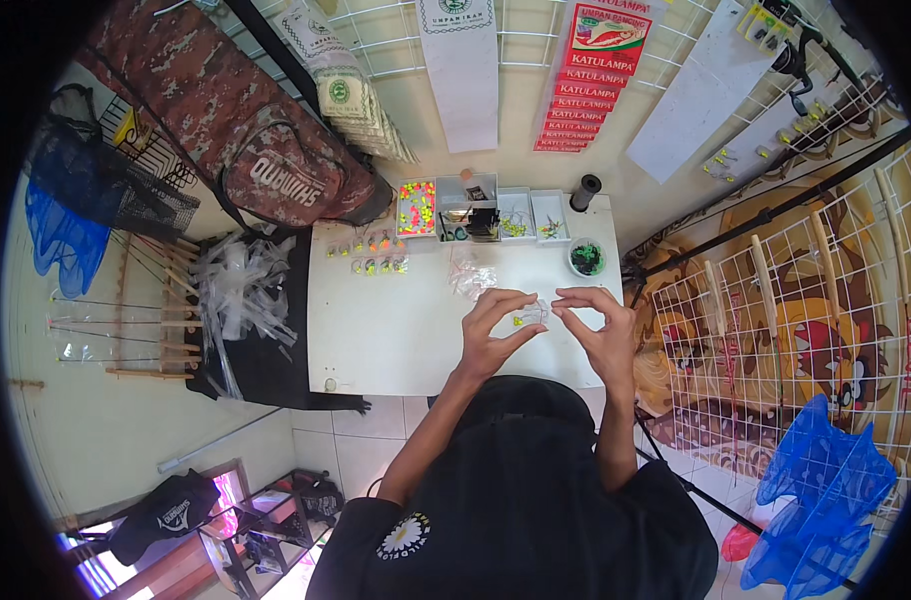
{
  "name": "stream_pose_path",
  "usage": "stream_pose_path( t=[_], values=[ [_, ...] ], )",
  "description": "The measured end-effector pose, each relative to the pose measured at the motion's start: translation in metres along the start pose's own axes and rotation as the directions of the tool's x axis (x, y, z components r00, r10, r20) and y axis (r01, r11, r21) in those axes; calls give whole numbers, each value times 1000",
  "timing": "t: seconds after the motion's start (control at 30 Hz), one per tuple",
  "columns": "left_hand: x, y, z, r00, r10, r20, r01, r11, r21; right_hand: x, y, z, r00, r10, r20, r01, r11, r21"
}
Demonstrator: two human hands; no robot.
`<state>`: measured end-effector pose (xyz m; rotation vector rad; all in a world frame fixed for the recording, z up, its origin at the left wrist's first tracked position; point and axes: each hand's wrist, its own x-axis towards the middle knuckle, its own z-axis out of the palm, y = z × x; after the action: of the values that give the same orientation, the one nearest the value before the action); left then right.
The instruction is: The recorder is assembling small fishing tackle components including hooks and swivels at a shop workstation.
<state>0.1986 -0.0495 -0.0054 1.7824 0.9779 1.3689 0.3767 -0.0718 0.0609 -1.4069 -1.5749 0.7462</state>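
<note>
Over the front right part of the white table, a small clear plastic bag point(538, 314) is between my hands, with a small yellow piece point(519, 321) at its left end. My left hand point(488, 335) grips the bag between thumb and fingers. At the bag's right edge, my right hand point(603, 328) has its thumb and index finger closed in on the plastic. Just behind my hands lies a loose pile of clear plastic bags point(473, 274). Packed bags with orange and yellow pieces point(379, 263) lie in rows at the table's left.
Along the back of the white table point(396, 340) stand a tray of bright beads point(417, 208), a grey organizer point(484, 186), white trays point(517, 215), a tub of dark and green pieces point(587, 257) and a black cylinder point(585, 192). Plastic wrap point(241, 290) heaps at the left.
</note>
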Motion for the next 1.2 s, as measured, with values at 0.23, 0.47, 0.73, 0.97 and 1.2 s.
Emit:
stream_pose_path(
  t=[0.23, 0.47, 0.73, 0.97, 1.2],
  values=[
    [-1, -1, 3, 1000, 25, -14, -25, 999, 30, -2, -6, 3, 994, 108, -31, -102, 984, 145],
    [-3, -1, 5, 996, -72, -53, 66, 993, -99, -2, 6, 5, 948, 124, -293, -57, 972, 227],
    [-5, -3, 7, 988, -119, -94, 101, 979, -178, -19, 6, 15, 914, 406, 2, -312, 698, 644],
    [-4, 0, 6, 993, -97, -64, 88, 988, -129, -14, 7, 22, 911, 412, 1, -300, 661, 688],
    [-2, 0, 4, 993, -89, -76, 81, 991, -106, -13, -3, 27, 938, 340, -64, -214, 715, 665]
  ],
)
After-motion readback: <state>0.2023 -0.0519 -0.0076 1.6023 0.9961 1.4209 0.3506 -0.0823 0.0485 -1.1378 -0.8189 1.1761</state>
